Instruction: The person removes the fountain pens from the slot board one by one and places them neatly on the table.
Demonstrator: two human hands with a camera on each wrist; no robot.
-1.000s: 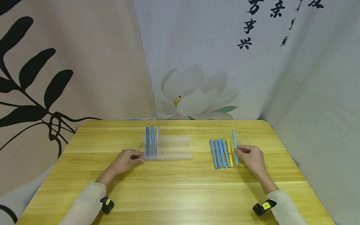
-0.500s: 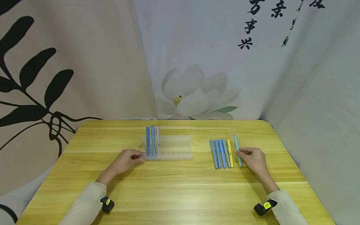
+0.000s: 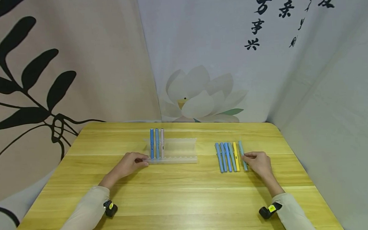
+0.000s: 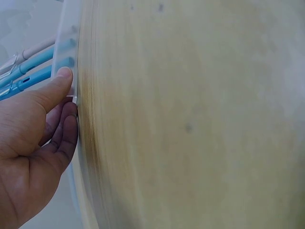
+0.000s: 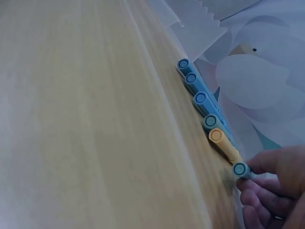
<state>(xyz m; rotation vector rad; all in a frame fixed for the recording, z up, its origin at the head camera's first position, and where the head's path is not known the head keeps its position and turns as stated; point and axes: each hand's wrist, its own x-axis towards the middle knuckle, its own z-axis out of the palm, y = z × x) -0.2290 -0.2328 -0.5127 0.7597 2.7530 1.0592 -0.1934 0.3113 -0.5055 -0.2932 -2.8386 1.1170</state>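
A clear plastic pen rack stands at the back of the table, with a dark blue pen, a lighter blue pen and a pale pink pen side by side at its left end. My left hand grips the rack's left front corner; in the left wrist view the thumb presses its front edge, fingers curled below. At right, my right hand pinches a light teal pen between thumb and fingers. That pen lies just right of a yellow pen, at the end of a row.
Left of the yellow pen lie a green-blue pen and several blue pens, roughly parallel on the wooden table. A printed curtain hangs behind the table's back edge.
My right hand has brought the light teal pen slightly toward me and tilted it, so it lines up with the row. The left hand stays on the rack.
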